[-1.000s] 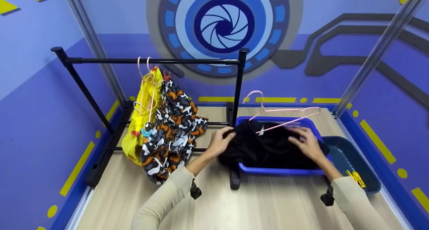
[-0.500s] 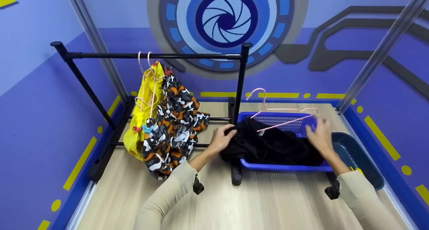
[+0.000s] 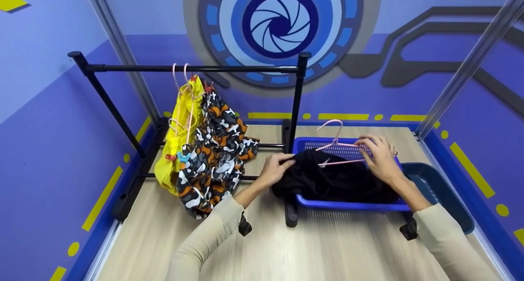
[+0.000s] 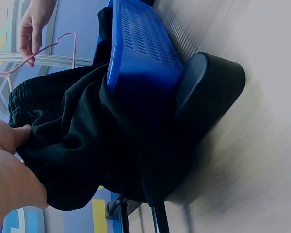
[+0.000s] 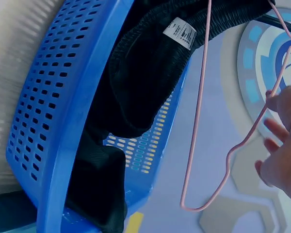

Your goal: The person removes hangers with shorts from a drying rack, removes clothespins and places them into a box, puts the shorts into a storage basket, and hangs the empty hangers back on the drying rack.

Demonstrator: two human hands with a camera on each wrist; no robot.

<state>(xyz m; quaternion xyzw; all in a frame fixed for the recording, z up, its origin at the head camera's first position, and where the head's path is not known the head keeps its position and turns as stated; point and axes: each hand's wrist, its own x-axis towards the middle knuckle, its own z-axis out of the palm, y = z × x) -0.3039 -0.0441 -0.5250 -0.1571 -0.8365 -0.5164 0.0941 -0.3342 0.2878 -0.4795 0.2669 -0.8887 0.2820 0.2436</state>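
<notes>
"Where's the black garment [image 3: 348,184]?"
"In the blue basket [image 3: 348,206] and over its left rim, hiding the left end of the pink hanger [image 3: 342,163]."
"And the left hand [image 3: 274,171]?"
"Its grip pinches the garment; the right hand [image 3: 381,160] pinches the hanger."

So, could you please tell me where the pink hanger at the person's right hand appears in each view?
Head: pink wire hanger right of centre, with the right hand on it.
Left wrist: pink wire hanger at upper left, by the right hand's fingertips.
Right wrist: pink wire hanger mostly in the right half, reaching from the top edge to the lower middle.
Shared landmark: the blue perforated basket, in all three views.
</notes>
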